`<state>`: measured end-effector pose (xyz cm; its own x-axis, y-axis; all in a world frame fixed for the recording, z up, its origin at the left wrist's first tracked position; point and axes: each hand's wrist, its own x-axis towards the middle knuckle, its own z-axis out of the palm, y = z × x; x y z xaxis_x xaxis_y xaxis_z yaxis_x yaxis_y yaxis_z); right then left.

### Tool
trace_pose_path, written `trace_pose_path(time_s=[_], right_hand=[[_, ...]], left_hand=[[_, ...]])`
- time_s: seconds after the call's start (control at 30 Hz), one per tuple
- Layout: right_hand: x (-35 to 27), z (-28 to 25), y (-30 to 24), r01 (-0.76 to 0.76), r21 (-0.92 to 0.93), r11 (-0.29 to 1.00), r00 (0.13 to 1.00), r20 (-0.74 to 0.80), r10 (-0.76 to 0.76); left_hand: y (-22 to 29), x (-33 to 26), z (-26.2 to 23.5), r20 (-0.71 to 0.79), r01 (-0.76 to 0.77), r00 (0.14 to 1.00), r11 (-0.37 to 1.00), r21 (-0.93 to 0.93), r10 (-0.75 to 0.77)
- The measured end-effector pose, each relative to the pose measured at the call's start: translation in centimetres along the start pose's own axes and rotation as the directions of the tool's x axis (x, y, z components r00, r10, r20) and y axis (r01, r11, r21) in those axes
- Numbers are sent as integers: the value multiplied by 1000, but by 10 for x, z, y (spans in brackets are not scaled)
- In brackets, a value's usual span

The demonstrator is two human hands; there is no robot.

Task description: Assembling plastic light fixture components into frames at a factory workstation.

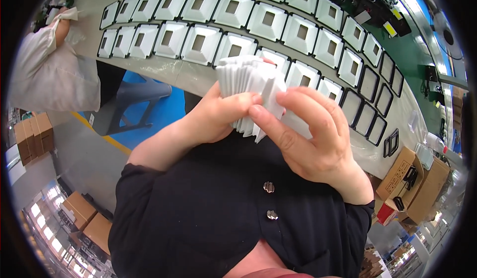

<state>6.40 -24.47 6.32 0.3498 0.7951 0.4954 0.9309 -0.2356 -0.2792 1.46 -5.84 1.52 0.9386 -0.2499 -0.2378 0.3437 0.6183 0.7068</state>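
A stack of nested thin white reflector pieces (239, 81) is held up in front of my chest, its edges fanned slightly apart. My left hand (213, 114) is closed round the stack from the left, its thumb across the near side. My right hand (315, 139) pinches the front white piece at the stack's right side, between thumb and fingers. Beyond the stack, rows of black rectangular frames hold white funnel-shaped reflectors, such as one reflector (267, 20), each with a rectangular opening in the middle.
Several bare black frames (368, 79) lie at the table's right end. An open cardboard box (412, 183) with black parts stands at the right. A blue-grey stool (144, 96) is at the left. A person in a white sleeve (44, 74) is at the far left.
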Motion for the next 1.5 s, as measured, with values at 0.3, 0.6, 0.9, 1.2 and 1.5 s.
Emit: trace_pose_path(time_s=[0.3, 0.6, 0.9, 1.2, 1.5], right_hand=[[-7, 16, 2, -402, 502, 766, 883, -10, 470], [-11, 25, 6, -370, 572, 732, 873, -55, 484], [-23, 20, 11, -423, 564, 709, 814, -107, 571], [-48, 7, 18, -473, 860, 192, 740, 270, 616], [-73, -19, 37, -598, 326, 732, 732, -149, 664]], left_hand=[[-2, 6, -4, -7, -314, 931, 812, 492, 364], [0, 10, -8, 17, -317, 924, 740, 593, 382], [-4, 17, 2, -107, -312, 907, 819, 481, 408], [-2, 18, 14, -126, -89, 987, 988, 124, 104], [2, 32, 6, 10, 110, 994, 991, -72, -109]])
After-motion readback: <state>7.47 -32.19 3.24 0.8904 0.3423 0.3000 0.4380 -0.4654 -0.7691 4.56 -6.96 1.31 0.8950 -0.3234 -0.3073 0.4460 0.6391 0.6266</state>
